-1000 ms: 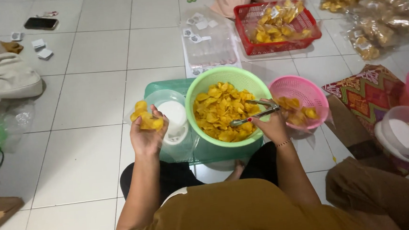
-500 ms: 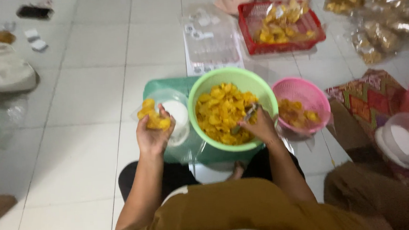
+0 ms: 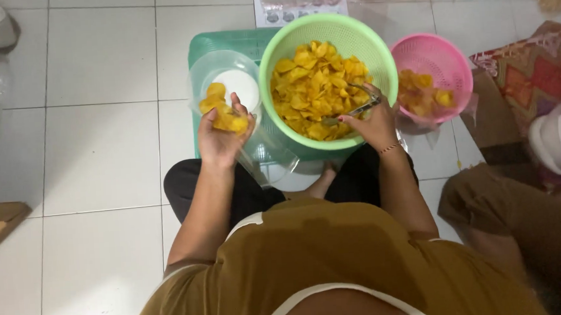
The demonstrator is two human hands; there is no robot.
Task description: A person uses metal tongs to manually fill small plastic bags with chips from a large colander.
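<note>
White tiled floor (image 3: 98, 149), worker seated. Left hand (image 3: 219, 136) kept grasping chip stack (image 3: 224, 113) near clear bag (image 3: 252, 123). Right hand (image 3: 372, 121), clenched on metal tongs (image 3: 355, 109), had moved deeper into green basket (image 3: 378, 54), gathering more chips.

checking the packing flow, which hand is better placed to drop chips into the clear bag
Left. The left hand already holds a stack of yellow chips right over the clear bag; the right hand grips metal tongs in the green basket.
</note>
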